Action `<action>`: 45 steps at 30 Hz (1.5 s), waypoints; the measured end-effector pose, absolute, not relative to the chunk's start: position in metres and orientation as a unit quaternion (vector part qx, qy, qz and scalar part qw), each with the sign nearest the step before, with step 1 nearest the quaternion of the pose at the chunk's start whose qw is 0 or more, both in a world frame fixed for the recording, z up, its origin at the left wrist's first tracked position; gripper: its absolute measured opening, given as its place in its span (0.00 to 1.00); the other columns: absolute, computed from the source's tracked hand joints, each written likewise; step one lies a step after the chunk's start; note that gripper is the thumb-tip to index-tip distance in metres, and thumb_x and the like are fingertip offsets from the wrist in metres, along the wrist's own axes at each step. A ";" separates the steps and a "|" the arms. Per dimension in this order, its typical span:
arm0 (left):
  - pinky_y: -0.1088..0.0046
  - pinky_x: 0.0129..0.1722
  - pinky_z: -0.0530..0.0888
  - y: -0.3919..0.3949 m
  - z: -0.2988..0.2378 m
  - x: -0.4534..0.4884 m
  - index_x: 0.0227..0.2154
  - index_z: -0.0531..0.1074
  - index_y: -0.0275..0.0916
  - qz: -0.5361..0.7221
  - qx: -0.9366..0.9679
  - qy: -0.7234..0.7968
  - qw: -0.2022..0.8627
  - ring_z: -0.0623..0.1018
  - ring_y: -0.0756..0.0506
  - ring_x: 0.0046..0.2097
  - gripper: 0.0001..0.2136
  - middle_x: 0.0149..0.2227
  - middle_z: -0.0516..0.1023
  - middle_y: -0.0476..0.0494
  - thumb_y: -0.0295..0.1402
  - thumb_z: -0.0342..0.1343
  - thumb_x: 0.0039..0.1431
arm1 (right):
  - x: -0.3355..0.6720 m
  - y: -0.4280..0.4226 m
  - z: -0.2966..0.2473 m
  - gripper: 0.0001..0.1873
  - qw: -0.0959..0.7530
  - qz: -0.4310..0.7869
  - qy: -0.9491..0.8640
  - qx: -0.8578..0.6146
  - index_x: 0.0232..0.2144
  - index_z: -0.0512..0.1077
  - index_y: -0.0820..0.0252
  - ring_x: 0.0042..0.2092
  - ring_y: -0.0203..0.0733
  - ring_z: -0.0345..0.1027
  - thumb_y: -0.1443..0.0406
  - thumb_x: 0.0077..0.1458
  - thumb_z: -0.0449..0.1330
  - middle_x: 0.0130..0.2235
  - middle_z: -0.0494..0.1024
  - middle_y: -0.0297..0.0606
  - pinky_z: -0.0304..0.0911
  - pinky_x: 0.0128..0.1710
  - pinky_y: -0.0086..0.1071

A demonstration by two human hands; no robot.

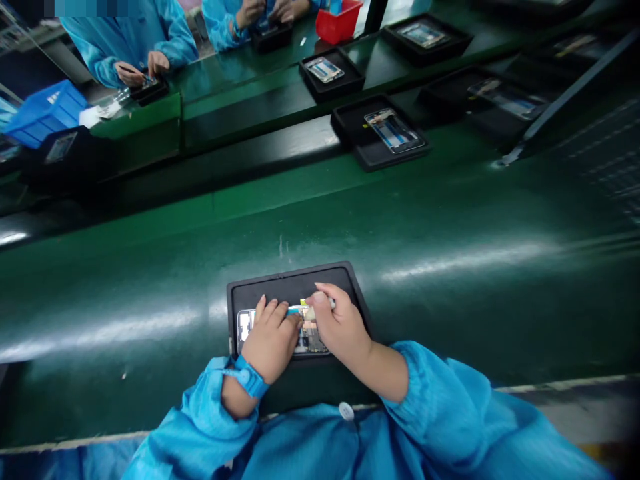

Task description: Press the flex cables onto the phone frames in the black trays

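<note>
Over one black tray, the left hand lay open, palm down, on one phone; the right hand curled around one pale tool.

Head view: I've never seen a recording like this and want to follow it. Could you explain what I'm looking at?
There is no robot here, just a person's two bare hands. The single picture comes from a camera worn on that person's head, looking forward and down. On the green bench lies a black tray holding an opened, phone-like device with its inner parts showing. The left hand lies over the device; the right hand pinches a small pale item, too covered to identify. Farther off are more trays with similar devices, and co-workers' hands at work.
</note>
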State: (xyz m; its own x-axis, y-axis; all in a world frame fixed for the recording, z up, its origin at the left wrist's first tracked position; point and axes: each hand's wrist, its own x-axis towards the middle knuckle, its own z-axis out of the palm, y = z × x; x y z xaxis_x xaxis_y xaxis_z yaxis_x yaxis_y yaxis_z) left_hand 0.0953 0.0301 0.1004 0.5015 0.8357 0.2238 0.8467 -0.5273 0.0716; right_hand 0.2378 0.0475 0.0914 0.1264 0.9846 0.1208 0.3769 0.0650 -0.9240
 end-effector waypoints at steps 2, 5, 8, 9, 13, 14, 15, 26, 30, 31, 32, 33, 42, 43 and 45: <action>0.52 0.48 0.67 0.030 0.101 0.095 0.32 0.72 0.35 -0.118 -0.867 -0.484 0.024 0.71 0.40 0.43 0.09 0.37 0.73 0.39 0.30 0.46 0.56 | 0.238 0.047 0.094 0.13 0.455 0.327 -0.584 -0.587 0.38 0.66 0.59 0.37 0.42 0.72 0.59 0.54 0.48 0.34 0.77 0.42 0.68 0.37 0.37; 0.52 0.47 0.67 0.030 0.101 0.095 0.32 0.72 0.36 -0.119 -0.867 -0.484 0.025 0.71 0.40 0.43 0.10 0.37 0.73 0.39 0.30 0.45 0.57 | 0.237 0.047 0.097 0.13 0.454 0.302 -0.621 -0.563 0.38 0.67 0.59 0.37 0.42 0.72 0.60 0.54 0.48 0.34 0.77 0.42 0.68 0.38 0.35; 0.53 0.47 0.67 0.030 0.101 0.095 0.33 0.72 0.37 -0.117 -0.866 -0.485 0.029 0.71 0.41 0.43 0.10 0.38 0.73 0.40 0.30 0.45 0.57 | 0.238 0.046 0.099 0.13 0.452 0.280 -0.647 -0.546 0.37 0.68 0.59 0.36 0.41 0.72 0.60 0.55 0.48 0.33 0.77 0.41 0.68 0.37 0.34; 0.53 0.48 0.67 0.030 0.101 0.095 0.33 0.72 0.37 -0.117 -0.866 -0.486 0.029 0.71 0.41 0.43 0.10 0.38 0.73 0.41 0.30 0.45 0.57 | 0.238 0.046 0.098 0.13 0.452 0.278 -0.647 -0.548 0.37 0.68 0.59 0.36 0.40 0.72 0.60 0.55 0.47 0.33 0.77 0.41 0.68 0.37 0.34; 0.53 0.48 0.66 0.030 0.101 0.096 0.33 0.72 0.39 -0.116 -0.863 -0.492 0.021 0.71 0.42 0.43 0.09 0.38 0.73 0.42 0.29 0.45 0.56 | 0.238 0.046 0.098 0.14 0.450 0.285 -0.632 -0.563 0.38 0.67 0.60 0.35 0.41 0.72 0.60 0.55 0.47 0.32 0.77 0.42 0.68 0.37 0.34; 0.53 0.49 0.66 0.030 0.101 0.096 0.33 0.72 0.39 -0.114 -0.862 -0.493 0.018 0.71 0.42 0.44 0.09 0.38 0.73 0.42 0.29 0.45 0.56 | 0.238 0.047 0.098 0.14 0.448 0.284 -0.634 -0.562 0.38 0.67 0.60 0.36 0.41 0.72 0.61 0.55 0.47 0.33 0.77 0.42 0.68 0.37 0.34; 0.53 0.49 0.66 0.030 0.101 0.096 0.33 0.72 0.38 -0.111 -0.862 -0.494 0.015 0.70 0.42 0.44 0.09 0.38 0.73 0.41 0.29 0.45 0.56 | 0.237 0.047 0.099 0.13 0.445 0.279 -0.641 -0.560 0.38 0.68 0.60 0.36 0.41 0.72 0.61 0.55 0.47 0.33 0.77 0.42 0.68 0.36 0.34; 0.51 0.49 0.66 0.028 0.099 0.091 0.34 0.72 0.35 -0.113 -0.874 -0.473 -0.006 0.70 0.40 0.45 0.10 0.39 0.73 0.38 0.25 0.46 0.52 | 0.234 0.045 0.110 0.17 0.350 0.173 -0.799 -0.457 0.29 0.70 0.60 0.28 0.41 0.69 0.63 0.58 0.42 0.26 0.75 0.40 0.65 0.28 0.33; 0.50 0.48 0.66 0.028 0.098 0.090 0.36 0.71 0.34 -0.113 -0.878 -0.466 -0.005 0.70 0.39 0.45 0.12 0.39 0.73 0.37 0.24 0.46 0.50 | 0.232 0.045 0.108 0.18 0.319 0.149 -0.822 -0.447 0.28 0.71 0.61 0.27 0.42 0.67 0.64 0.57 0.42 0.25 0.74 0.41 0.63 0.26 0.34; 0.51 0.48 0.66 0.028 0.097 0.090 0.37 0.71 0.33 -0.112 -0.877 -0.467 -0.006 0.69 0.39 0.45 0.13 0.39 0.73 0.37 0.24 0.46 0.50 | 0.231 0.045 0.108 0.18 0.316 0.145 -0.824 -0.447 0.28 0.71 0.61 0.26 0.42 0.67 0.64 0.57 0.42 0.24 0.74 0.41 0.63 0.26 0.34; 0.51 0.48 0.66 0.028 0.097 0.089 0.38 0.71 0.34 -0.111 -0.876 -0.469 -0.008 0.69 0.39 0.45 0.13 0.40 0.73 0.37 0.24 0.46 0.51 | 0.230 0.046 0.107 0.18 0.317 0.142 -0.825 -0.446 0.28 0.71 0.61 0.26 0.42 0.67 0.64 0.57 0.42 0.24 0.74 0.40 0.63 0.26 0.33; 0.51 0.48 0.66 0.027 0.097 0.089 0.38 0.71 0.34 -0.111 -0.875 -0.471 -0.010 0.69 0.39 0.46 0.13 0.40 0.73 0.37 0.24 0.46 0.51 | 0.230 0.046 0.107 0.18 0.323 0.139 -0.824 -0.443 0.28 0.70 0.61 0.26 0.42 0.67 0.64 0.57 0.43 0.24 0.74 0.40 0.63 0.26 0.33; 0.54 0.49 0.65 0.030 0.096 0.090 0.34 0.72 0.38 -0.126 -0.857 -0.499 -0.030 0.70 0.41 0.45 0.09 0.39 0.74 0.40 0.29 0.47 0.54 | 0.231 0.050 0.102 0.13 0.414 0.268 -0.696 -0.522 0.31 0.69 0.59 0.30 0.42 0.70 0.62 0.56 0.46 0.28 0.75 0.41 0.66 0.32 0.35; 0.55 0.49 0.65 0.031 0.097 0.090 0.34 0.72 0.38 -0.130 -0.853 -0.504 -0.032 0.70 0.41 0.45 0.09 0.39 0.74 0.41 0.30 0.47 0.55 | 0.232 0.051 0.100 0.13 0.426 0.320 -0.637 -0.558 0.34 0.68 0.58 0.30 0.41 0.71 0.59 0.55 0.46 0.29 0.75 0.40 0.67 0.31 0.35; 0.56 0.50 0.65 0.031 0.097 0.091 0.34 0.72 0.39 -0.135 -0.848 -0.510 -0.039 0.70 0.42 0.45 0.09 0.40 0.73 0.42 0.32 0.47 0.56 | 0.234 0.052 0.097 0.16 0.437 0.428 -0.514 -0.601 0.38 0.65 0.58 0.26 0.39 0.70 0.55 0.54 0.47 0.29 0.75 0.37 0.67 0.26 0.33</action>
State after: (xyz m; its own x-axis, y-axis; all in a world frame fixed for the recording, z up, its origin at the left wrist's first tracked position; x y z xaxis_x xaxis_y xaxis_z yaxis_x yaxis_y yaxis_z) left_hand 0.0909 0.0308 0.0972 0.4421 0.8767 0.1896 0.8554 -0.4757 0.2050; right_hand 0.2341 0.0525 0.0966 0.1048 0.9923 -0.0659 0.2441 -0.0899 -0.9656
